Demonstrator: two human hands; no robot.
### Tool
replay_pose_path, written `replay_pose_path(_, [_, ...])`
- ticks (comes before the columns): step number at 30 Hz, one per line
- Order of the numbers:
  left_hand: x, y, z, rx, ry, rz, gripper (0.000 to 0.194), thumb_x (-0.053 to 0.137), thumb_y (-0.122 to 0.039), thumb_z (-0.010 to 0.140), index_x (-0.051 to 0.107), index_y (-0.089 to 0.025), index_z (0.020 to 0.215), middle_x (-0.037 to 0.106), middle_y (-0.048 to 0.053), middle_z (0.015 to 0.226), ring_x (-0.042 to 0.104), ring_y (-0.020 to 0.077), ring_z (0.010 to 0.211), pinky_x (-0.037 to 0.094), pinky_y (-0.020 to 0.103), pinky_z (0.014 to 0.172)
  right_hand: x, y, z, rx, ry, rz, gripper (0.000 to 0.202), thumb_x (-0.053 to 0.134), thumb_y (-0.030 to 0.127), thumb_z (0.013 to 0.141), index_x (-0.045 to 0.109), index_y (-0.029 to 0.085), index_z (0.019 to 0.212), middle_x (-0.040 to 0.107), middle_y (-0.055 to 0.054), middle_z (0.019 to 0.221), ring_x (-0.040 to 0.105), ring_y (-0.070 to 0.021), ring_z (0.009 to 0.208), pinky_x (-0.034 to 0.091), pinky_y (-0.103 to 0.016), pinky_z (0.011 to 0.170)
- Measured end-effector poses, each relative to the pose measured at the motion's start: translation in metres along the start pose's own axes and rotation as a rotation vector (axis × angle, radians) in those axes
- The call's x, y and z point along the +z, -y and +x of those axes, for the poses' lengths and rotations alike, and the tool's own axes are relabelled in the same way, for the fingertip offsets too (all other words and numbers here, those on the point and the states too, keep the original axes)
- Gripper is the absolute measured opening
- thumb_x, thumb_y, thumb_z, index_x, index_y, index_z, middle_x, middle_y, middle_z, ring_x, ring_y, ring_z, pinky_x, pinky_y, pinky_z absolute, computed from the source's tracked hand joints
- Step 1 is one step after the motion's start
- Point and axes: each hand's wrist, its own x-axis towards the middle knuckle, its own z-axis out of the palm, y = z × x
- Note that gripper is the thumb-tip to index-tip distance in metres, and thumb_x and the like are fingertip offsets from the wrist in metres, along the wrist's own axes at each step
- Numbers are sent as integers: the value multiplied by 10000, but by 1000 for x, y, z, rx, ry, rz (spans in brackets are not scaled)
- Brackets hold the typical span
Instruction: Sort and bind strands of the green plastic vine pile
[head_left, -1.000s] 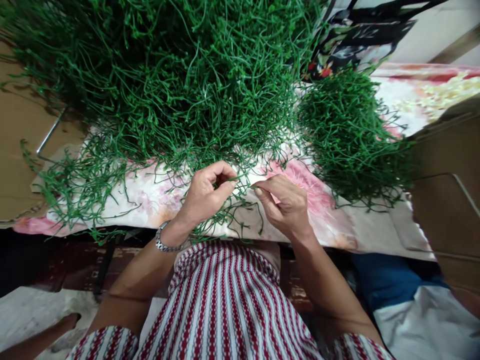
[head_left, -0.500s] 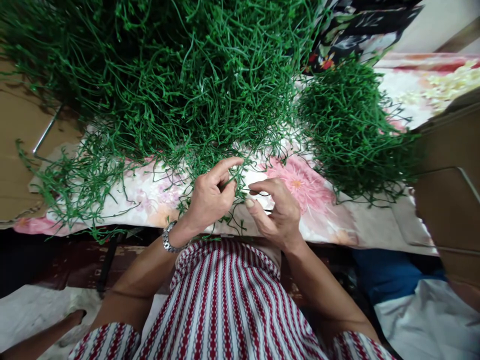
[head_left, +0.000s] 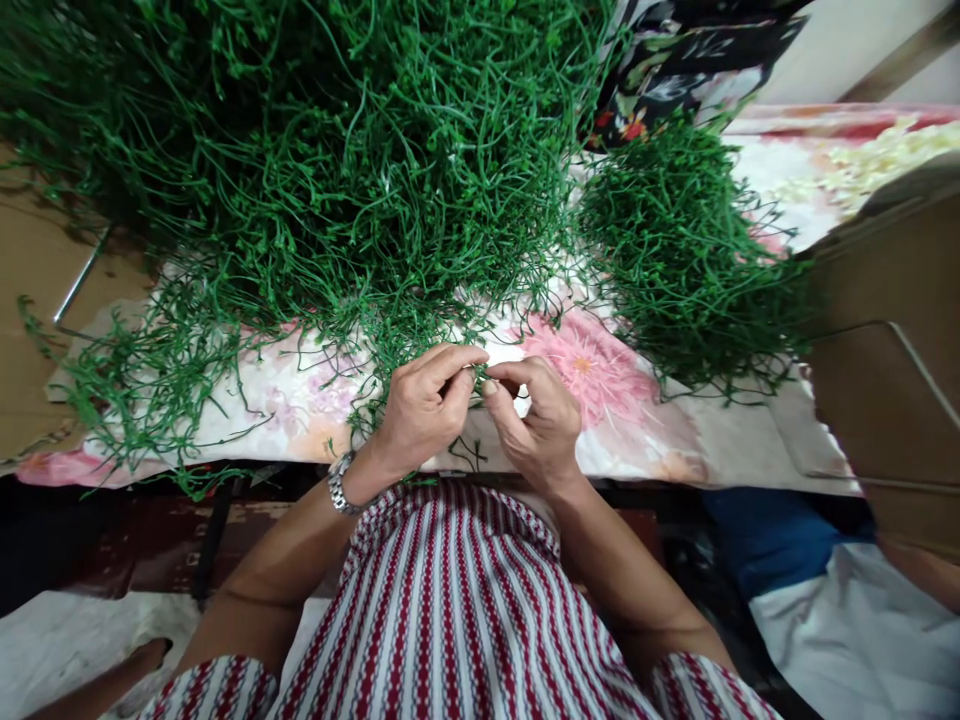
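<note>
My left hand (head_left: 426, 408), with a metal-banded watch (head_left: 341, 484) at its wrist, is closed in a pinch on a thin green stem (head_left: 478, 374). Facing it, my right hand (head_left: 541, 418) has thumb and forefinger pinched at the same spot, at the stem's end. The fingertips of both hands almost touch, and most of what they hold is covered by the fingers. Just beyond them a large heap of green plastic-looking stems (head_left: 360, 170) spreads over a flowered cloth (head_left: 585, 365). To the right lies a smaller pile of such stems (head_left: 686, 260).
Loose stems (head_left: 150, 390) lie at the left by a cardboard piece (head_left: 30, 250) with a metal rod (head_left: 81, 277). A brown box (head_left: 892, 330) stands right, pale yellow blossoms (head_left: 877, 160) behind it. A black flowered bag (head_left: 690, 75) is at the back.
My right hand has moved left and its finger and thumb have closed at the stem. My left fingers have drawn together, forefinger lowered. The view has shifted slightly.
</note>
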Motion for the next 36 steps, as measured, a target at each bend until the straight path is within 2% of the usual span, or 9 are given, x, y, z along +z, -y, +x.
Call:
replay_pose_path(3, [-4, 2, 2, 45, 27, 21, 223, 474, -79, 799, 638, -160, 925, 618, 28, 791, 568, 109, 744, 453, 232, 689, -10, -3, 6, 82, 105, 157, 36, 542, 187, 814, 567, 188, 841, 535, -3, 705, 508, -114, 641, 414, -258, 604])
replay_pose_path(7, [-9, 5, 5, 128, 142, 15, 201, 482, -87, 799, 655, -161, 870, 529, 16, 720, 514, 108, 678, 413, 238, 608, -24, -17, 16, 194, 346, 459, 74, 573, 231, 803, 585, 159, 791, 524, 9, 676, 486, -98, 625, 383, -235, 582])
replay_pose_path(13, [-14, 2, 11, 79, 300, -80, 111, 564, -88, 726, 638, -169, 737, 508, 16, 775, 516, 132, 770, 405, 286, 706, -28, -29, 23, 360, 549, 772, 160, 622, 287, 770, 590, 133, 750, 498, 17, 640, 434, -79, 587, 323, -216, 542])
replay_pose_path(19, [-14, -5, 13, -62, 295, -107, 129, 537, -58, 690, 520, -151, 602, 488, -18, 673, 481, 104, 682, 371, 256, 663, -24, -21, 18, 293, 479, 675, 164, 608, 305, 795, 605, 151, 851, 515, 6, 728, 463, -84, 663, 363, -217, 611])
replay_pose_path(22, [-10, -7, 10, -105, 264, -11, 173, 512, -61, 686, 455, -152, 550, 443, -37, 591, 433, 94, 614, 336, 251, 620, -22, -19, 13, 233, 435, 515, 197, 648, 313, 762, 591, 165, 879, 523, 4, 750, 469, -93, 667, 381, -223, 618])
replay_pose_path(25, [-8, -9, 7, -97, 263, 95, 176, 488, -72, 706, 458, -150, 550, 441, -36, 579, 426, 97, 608, 328, 269, 647, -22, -18, 11, 149, 400, 348, 143, 610, 288, 794, 581, 161, 854, 540, -5, 752, 491, -103, 680, 394, -236, 637])
replay_pose_path(30, [-14, -11, 9, 39, 375, 241, 179, 477, -97, 749, 522, -148, 583, 514, 1, 678, 475, 138, 732, 322, 311, 728, -30, -17, 17, 63, 493, 273, 75, 573, 222, 813, 578, 148, 818, 532, -15, 748, 494, -107, 697, 400, -240, 654])
replay_pose_path(32, [-19, -11, 12, 66, 425, 204, 174, 488, -97, 748, 536, -146, 588, 548, 12, 733, 491, 145, 772, 332, 314, 758, -34, -17, 21, 64, 540, 296, 65, 580, 209, 805, 587, 144, 801, 533, -19, 756, 493, -109, 715, 397, -241, 664])
replay_pose_path(36, [-23, -7, 16, -80, 607, -67, 139, 490, -96, 743, 569, -142, 638, 589, 3, 719, 529, 114, 707, 387, 252, 697, -36, -22, 27, 182, 723, 562, 122, 588, 246, 805, 593, 125, 793, 514, -5, 713, 467, -90, 656, 379, -226, 622])
